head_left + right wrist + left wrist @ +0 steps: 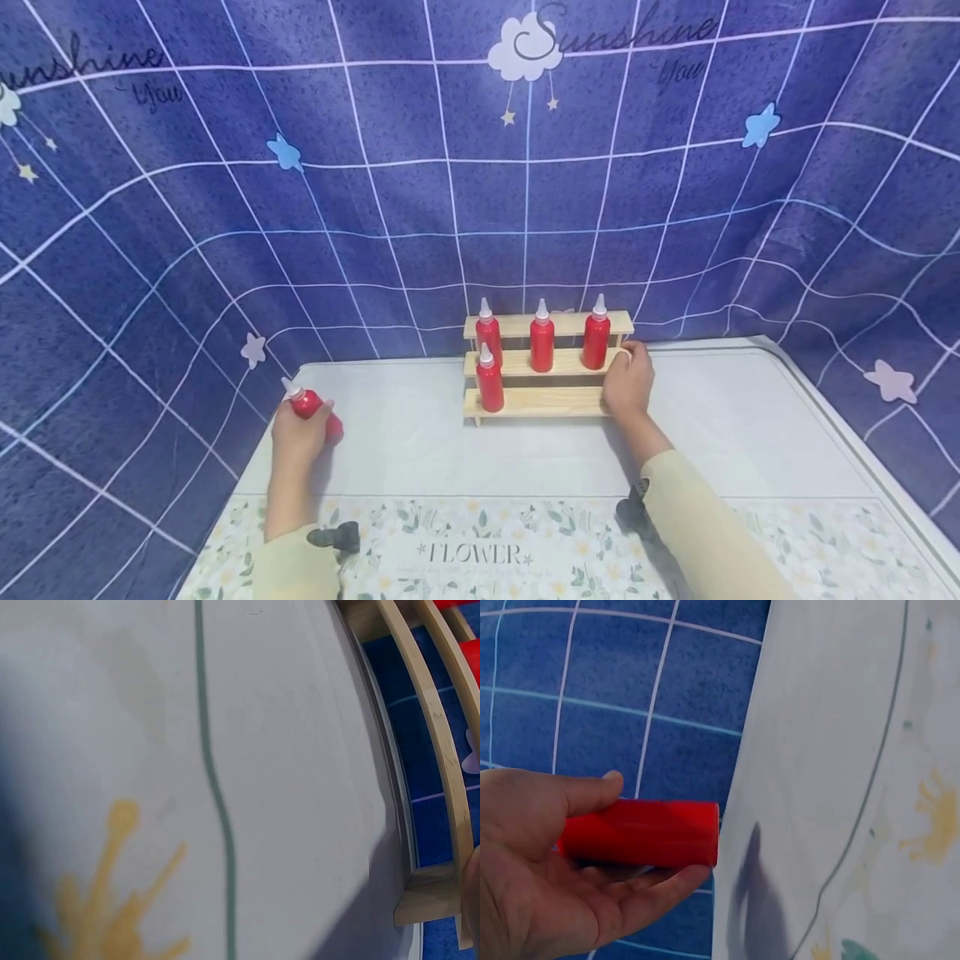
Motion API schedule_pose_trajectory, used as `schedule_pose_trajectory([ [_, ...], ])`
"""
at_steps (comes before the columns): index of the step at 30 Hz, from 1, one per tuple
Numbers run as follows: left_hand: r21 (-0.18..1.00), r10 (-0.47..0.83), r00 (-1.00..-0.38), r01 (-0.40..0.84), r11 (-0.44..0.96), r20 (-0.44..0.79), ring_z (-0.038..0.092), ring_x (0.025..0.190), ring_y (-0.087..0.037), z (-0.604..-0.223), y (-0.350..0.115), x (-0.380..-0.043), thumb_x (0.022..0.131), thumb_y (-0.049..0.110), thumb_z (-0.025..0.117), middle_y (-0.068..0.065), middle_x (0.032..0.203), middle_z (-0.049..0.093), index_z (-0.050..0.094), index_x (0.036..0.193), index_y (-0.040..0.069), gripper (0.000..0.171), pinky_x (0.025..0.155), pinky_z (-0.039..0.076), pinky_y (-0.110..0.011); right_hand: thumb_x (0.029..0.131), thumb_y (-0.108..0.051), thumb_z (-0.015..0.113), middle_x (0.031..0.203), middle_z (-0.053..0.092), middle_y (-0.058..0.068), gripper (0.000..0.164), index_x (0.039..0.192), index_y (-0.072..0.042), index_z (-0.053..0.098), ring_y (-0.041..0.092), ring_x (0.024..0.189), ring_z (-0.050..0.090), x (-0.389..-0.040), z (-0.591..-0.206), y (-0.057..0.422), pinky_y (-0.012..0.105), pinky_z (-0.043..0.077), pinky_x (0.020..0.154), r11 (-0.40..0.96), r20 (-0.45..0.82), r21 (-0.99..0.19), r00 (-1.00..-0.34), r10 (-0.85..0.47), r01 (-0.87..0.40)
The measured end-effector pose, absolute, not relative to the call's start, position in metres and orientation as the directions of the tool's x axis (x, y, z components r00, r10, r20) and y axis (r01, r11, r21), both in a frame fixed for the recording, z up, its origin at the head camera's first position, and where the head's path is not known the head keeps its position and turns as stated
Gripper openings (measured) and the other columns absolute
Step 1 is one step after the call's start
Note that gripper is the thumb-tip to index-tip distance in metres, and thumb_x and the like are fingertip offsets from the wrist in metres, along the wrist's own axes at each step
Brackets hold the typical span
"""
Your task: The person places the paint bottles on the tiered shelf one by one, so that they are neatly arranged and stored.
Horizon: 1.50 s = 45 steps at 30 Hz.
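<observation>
My left hand (pixel 298 435) grips a red squeeze bottle (pixel 306 403) with a white pointed cap, at the left of the table. In the left wrist view the thumb lies over the bottle (pixel 649 832) and the fingers pass under it; its cap is hidden there. A wooden three-tier display rack (pixel 558 402) stands at the back, and my right hand (pixel 630 382) holds its right end. Three similar bottles (pixel 542 343) stand along the middle tier. One more bottle (pixel 491 387) is at the left of the lowest tier.
A white table mat (pixel 405 442) with a floral front band lies under everything. Behind and at both sides hangs a blue grid-patterned curtain (pixel 397 200). Part of the rack (pixel 431 705) shows along the right edge of the right wrist view.
</observation>
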<state>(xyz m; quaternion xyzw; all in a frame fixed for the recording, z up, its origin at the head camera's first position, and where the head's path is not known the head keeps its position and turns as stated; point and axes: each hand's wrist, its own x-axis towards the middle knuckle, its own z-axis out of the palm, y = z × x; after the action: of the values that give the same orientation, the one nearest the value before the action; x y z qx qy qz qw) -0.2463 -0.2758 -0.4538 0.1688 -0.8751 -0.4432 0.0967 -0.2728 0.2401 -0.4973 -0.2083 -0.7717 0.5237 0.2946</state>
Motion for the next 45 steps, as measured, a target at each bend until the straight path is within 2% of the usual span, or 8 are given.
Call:
schedule_pose_trajectory([
  [7, 0.799, -0.348, -0.937, -0.194, 0.569, 0.02, 0.049, 0.143, -0.054, -0.447, -0.252, -0.246, 0.105, 0.042, 0.061, -0.038, 0.147, 0.052, 0.038, 0.149, -0.013, 0.074, 0.124, 0.037, -0.064, 0.101, -0.016, 0.037, 0.131, 0.064, 0.03, 0.04, 0.128, 0.001, 0.06, 0.049, 0.129, 0.057, -0.273, -0.494, 0.241, 0.059, 0.044, 0.114, 0.371, 0.242, -0.928, -0.734, 0.635, 0.015],
  [23, 0.782, -0.218, -0.975, -0.099, 0.615, 0.048, 0.054, 0.141, -0.049, -0.445, -0.205, -0.248, 0.105, 0.048, 0.06, -0.031, 0.146, 0.059, 0.047, 0.146, -0.005, 0.068, 0.12, 0.042, -0.064, 0.101, -0.016, 0.036, 0.135, 0.063, 0.029, 0.04, 0.129, 0.001, 0.06, 0.048, 0.132, 0.057, -0.271, -0.497, 0.239, 0.059, 0.043, 0.116, 0.359, 0.226, -0.933, -0.745, 0.628, 0.02],
  [29, 0.769, -0.165, -0.982, -0.037, 0.639, 0.09, 0.064, 0.127, -0.045, -0.434, -0.185, -0.245, 0.103, 0.051, 0.063, -0.028, 0.135, 0.068, 0.055, 0.139, -0.002, 0.064, 0.11, 0.051, -0.061, 0.102, -0.016, 0.037, 0.133, 0.064, 0.029, 0.04, 0.129, 0.001, 0.06, 0.048, 0.131, 0.058, -0.273, -0.498, 0.24, 0.059, 0.044, 0.115, 0.366, 0.233, -0.93, -0.739, 0.633, 0.021],
  [40, 0.745, -0.054, -0.99, 0.063, 0.664, 0.131, 0.073, 0.117, -0.036, -0.41, -0.146, -0.23, 0.096, 0.049, 0.075, -0.018, 0.127, 0.076, 0.064, 0.134, 0.007, 0.057, 0.101, 0.058, -0.055, 0.101, -0.015, 0.037, 0.132, 0.064, 0.029, 0.039, 0.128, 0.001, 0.06, 0.048, 0.13, 0.058, -0.275, -0.497, 0.241, 0.058, 0.044, 0.114, 0.372, 0.24, -0.928, -0.733, 0.637, 0.02],
  [45, 0.747, -0.004, -0.99, 0.106, 0.656, 0.144, 0.069, 0.126, -0.037, -0.399, -0.13, -0.221, 0.094, 0.044, 0.078, -0.017, 0.132, 0.074, 0.065, 0.134, 0.01, 0.054, 0.102, 0.058, -0.056, 0.101, -0.015, 0.038, 0.133, 0.064, 0.028, 0.038, 0.128, 0.001, 0.06, 0.047, 0.131, 0.058, -0.274, -0.498, 0.24, 0.058, 0.044, 0.114, 0.364, 0.238, -0.931, -0.733, 0.637, 0.014],
])
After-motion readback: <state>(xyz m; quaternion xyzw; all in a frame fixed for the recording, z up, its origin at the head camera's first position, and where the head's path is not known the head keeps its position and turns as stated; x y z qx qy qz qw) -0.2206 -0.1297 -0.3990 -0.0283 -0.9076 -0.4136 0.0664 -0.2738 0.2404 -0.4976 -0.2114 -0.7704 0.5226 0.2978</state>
